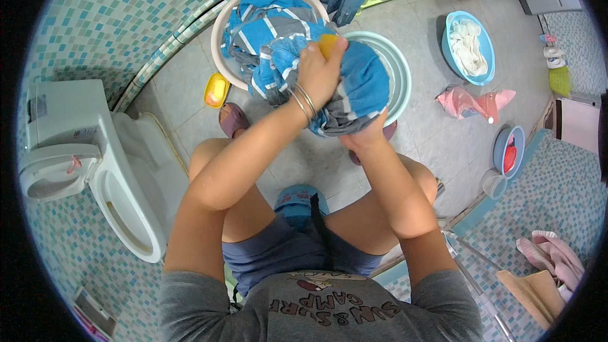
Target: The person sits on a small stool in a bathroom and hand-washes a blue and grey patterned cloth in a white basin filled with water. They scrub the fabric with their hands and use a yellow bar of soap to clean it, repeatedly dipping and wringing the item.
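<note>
1. Printing: dark lettering and a small picture mark the front of the grey short-sleeved T-shirt (323, 323); small reddish marks show on the blue plastic seat (299, 196), nearer the body than the pale pink round plastic basin (216, 41)
2. Left hand (318, 76): right of the basin, back upward, closed around a yellow block (328, 43) at the cloth
3. Right hand (366, 134): below the bundle, gripping its near side, fingers mostly hidden
4. Blue, grey and white striped cloth (364, 85): bunched between both hands, more lying in the basin
</note>
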Demonstrator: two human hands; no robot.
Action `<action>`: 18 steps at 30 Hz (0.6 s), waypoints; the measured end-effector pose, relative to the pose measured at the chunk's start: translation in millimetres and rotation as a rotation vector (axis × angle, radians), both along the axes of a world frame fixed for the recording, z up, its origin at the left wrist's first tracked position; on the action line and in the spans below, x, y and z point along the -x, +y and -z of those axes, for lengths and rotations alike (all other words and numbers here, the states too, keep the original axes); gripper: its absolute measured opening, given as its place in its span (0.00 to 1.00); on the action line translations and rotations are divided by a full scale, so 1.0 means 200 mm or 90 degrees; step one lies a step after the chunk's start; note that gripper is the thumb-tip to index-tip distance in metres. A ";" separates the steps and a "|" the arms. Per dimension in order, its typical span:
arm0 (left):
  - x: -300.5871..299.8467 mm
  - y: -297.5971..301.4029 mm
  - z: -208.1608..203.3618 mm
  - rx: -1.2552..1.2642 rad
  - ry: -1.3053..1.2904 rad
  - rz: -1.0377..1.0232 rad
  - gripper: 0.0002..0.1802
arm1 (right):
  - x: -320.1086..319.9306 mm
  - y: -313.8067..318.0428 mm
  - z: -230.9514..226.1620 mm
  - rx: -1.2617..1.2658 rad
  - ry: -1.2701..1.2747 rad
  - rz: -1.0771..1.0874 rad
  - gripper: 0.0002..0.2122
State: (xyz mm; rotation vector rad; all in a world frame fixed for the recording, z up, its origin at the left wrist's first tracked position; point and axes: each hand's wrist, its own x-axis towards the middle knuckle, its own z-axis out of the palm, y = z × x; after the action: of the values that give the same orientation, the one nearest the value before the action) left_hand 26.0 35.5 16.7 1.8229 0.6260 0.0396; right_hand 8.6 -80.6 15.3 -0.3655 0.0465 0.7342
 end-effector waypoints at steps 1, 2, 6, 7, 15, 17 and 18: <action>0.03 -0.06 0.01 -0.070 -0.113 -0.020 0.37 | -0.03 0.00 0.02 -0.100 0.012 -0.013 0.26; 0.08 -0.12 0.03 -0.126 -0.207 0.022 0.38 | -0.06 -0.02 0.02 -0.002 0.011 -0.029 0.25; 0.10 -0.13 -0.08 -0.236 -0.421 0.178 0.36 | -0.09 -0.03 0.07 0.182 0.011 0.015 0.25; 0.07 -0.09 -0.07 -0.246 -0.430 0.211 0.38 | -0.08 -0.02 0.03 0.164 0.049 0.015 0.25; -0.14 0.09 0.36 0.265 0.000 0.065 0.37 | -0.02 -0.04 -0.12 0.129 0.023 0.010 0.27; -0.11 0.02 0.32 0.391 -0.080 0.035 0.37 | -0.03 -0.04 -0.11 0.155 0.042 0.027 0.27; -0.10 0.01 0.27 0.377 -0.109 0.042 0.36 | -0.04 -0.04 -0.10 0.122 0.032 0.022 0.27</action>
State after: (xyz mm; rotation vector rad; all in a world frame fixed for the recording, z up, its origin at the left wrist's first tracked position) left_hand 46.5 36.5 -37.5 1.2496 0.4002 -0.0318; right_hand 15.8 -88.2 34.6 -0.5279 0.1715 0.7060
